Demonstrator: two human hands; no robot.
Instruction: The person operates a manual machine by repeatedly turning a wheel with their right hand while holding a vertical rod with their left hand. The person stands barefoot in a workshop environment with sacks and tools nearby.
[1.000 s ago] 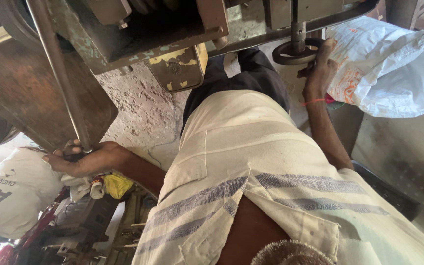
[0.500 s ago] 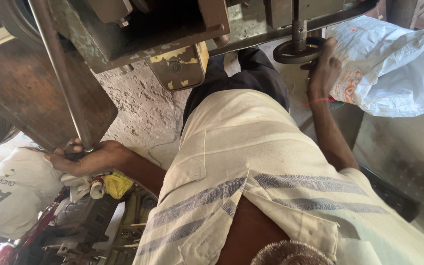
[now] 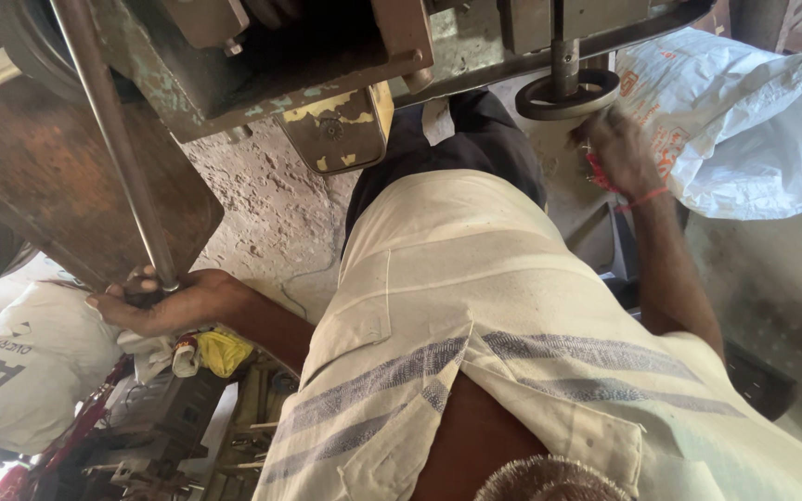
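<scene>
Grey-green painted metal, chipped and worn, forms the heavy machine body (image 3: 327,56) across the top edge, its upper part cut off by the frame. A white woven plastic sack (image 3: 754,130) fills the upper right corner, partly out of view. A long, thin steel lever rod (image 3: 118,148) slants down from the machine's left end. Its lower end is hidden inside the left hand (image 3: 164,301), whose fingers are closed around it. A small round dark metal handwheel (image 3: 566,93) sits on a vertical shaft under the machine's right end. The right hand (image 3: 619,148) hovers just beside the wheel, blurred, with something red half hidden under it; whether it grips anything cannot be told.
</scene>
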